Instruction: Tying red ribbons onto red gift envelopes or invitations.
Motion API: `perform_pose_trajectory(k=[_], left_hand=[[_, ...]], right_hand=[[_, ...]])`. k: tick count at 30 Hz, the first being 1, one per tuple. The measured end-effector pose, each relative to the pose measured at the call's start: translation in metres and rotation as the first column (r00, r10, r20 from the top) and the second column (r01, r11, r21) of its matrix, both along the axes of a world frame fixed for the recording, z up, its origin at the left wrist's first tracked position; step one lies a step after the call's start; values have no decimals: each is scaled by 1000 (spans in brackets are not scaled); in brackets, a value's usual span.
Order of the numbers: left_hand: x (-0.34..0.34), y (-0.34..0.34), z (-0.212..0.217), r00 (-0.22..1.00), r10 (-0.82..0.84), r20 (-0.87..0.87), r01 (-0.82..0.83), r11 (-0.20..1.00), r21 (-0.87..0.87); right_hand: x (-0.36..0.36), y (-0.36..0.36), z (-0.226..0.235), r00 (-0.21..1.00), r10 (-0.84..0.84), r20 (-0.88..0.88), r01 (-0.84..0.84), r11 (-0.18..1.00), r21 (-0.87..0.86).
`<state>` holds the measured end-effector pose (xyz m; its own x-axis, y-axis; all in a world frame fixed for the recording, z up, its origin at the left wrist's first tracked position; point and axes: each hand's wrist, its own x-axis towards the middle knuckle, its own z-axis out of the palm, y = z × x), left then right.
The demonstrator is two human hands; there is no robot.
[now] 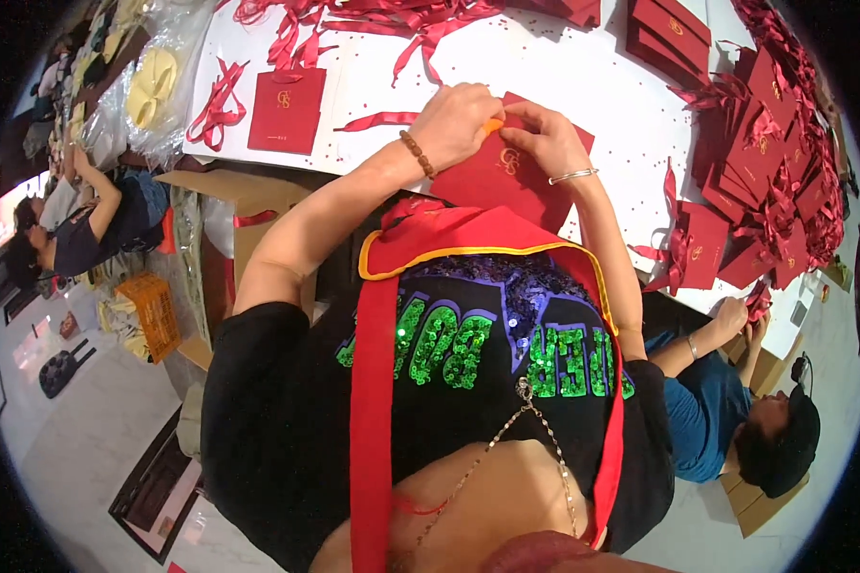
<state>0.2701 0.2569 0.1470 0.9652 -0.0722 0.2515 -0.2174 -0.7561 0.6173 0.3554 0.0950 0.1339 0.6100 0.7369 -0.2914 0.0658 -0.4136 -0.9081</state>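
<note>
A red paper gift bag point(521, 191) with a gold emblem lies flat on the white table in front of me, its lower edge close to my red apron. My left hand point(457, 122), with a beaded bracelet, is closed at the bag's upper left edge. A small orange piece point(492, 127) shows at its fingertips; its kind is unclear. My right hand point(552, 143), wearing a silver bangle, pinches at the bag's top edge beside the orange piece. Whatever lies between those fingers is hidden. A red ribbon point(377, 121) stretches out left from beneath my left hand.
Another red bag point(287, 112) lies at left beside a loose ribbon point(220, 107). Ribbons point(392, 29) heap at the far edge; piled ribboned bags point(760, 143) fill the right. A person in blue point(707, 401) works at right. A cardboard box point(248, 191) stands left, below the table edge.
</note>
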Motion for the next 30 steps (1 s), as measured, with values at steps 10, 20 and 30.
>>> perform_pose_trajectory(k=[10, 20, 30], left_hand=[[20, 38, -5, 939, -133, -316, 86, 983, -159], [81, 41, 17, 415, -502, -759, 319, 861, -396], [91, 28, 1, 799, -194, -569, 57, 967, -249]], right_hand=[[-17, 0, 41, 882, 155, 444, -31, 961, -274], [-24, -1, 41, 775, 112, 622, -55, 992, -110], [-23, -4, 37, 844, 103, 527, -72, 994, -79]])
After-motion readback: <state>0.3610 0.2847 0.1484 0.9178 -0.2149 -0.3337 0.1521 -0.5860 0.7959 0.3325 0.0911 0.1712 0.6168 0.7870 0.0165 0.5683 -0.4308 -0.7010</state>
